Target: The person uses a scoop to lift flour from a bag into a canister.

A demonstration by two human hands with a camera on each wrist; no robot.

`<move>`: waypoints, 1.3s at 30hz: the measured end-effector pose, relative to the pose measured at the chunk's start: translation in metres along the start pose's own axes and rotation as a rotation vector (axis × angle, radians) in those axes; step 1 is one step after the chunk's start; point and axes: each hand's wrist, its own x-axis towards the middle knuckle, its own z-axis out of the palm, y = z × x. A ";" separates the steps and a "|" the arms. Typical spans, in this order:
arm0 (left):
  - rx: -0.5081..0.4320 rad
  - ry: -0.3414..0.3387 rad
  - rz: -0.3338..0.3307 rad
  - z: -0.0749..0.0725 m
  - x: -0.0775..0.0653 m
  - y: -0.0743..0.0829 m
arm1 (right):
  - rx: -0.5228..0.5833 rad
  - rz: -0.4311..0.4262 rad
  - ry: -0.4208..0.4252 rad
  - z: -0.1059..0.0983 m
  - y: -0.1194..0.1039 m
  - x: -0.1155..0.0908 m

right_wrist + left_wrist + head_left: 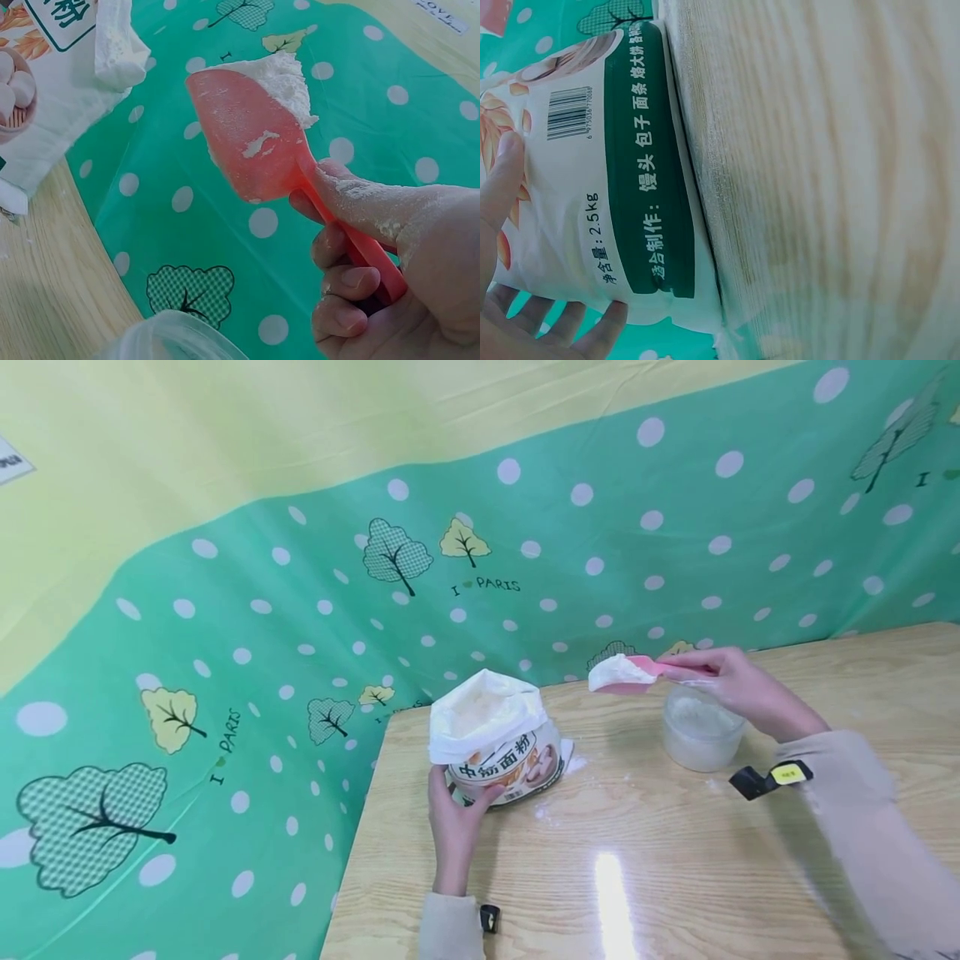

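Observation:
My right hand (738, 687) grips the handle of a pink scoop (251, 150) heaped with white flour (289, 86). In the head view the scoop is in the air, between the flour bag and a clear round tub (701, 739). Flour dusts the thumb and fingers in the right wrist view. A white bag of flour (510, 768), its top rolled back, stands at the left of the table. My left hand (455, 814) holds its lower left side, thumb across the printed front and fingers round the edge (562, 330). Whitish contents show inside the tub.
The wooden table (555, 877) carries spilled flour (547, 814) beside the bag. A green and yellow patterned cloth (300, 568) hangs behind the table and along its left side. Dark straps (757, 781) are on both wrists.

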 end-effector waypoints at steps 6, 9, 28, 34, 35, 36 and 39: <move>-0.004 0.000 -0.016 -0.001 -0.001 0.001 | 0.036 0.000 -0.030 -0.010 0.007 -0.001; -0.010 -0.005 -0.017 -0.001 0.000 0.001 | 0.036 0.004 -0.026 -0.015 0.012 -0.004; -0.001 0.001 0.019 0.001 0.002 0.001 | -0.058 0.044 -0.006 -0.033 0.035 -0.022; 0.002 -0.004 0.005 0.002 0.002 0.000 | -0.074 0.045 0.018 -0.037 0.039 -0.027; 0.003 -0.003 -0.001 0.002 0.002 -0.001 | -0.073 0.048 0.019 -0.038 0.040 -0.028; 0.002 -0.002 -0.005 0.002 0.002 -0.001 | -0.072 0.050 0.020 -0.038 0.040 -0.028; 0.006 -0.004 -0.012 0.002 0.002 -0.002 | -0.079 0.036 0.033 -0.039 0.041 -0.031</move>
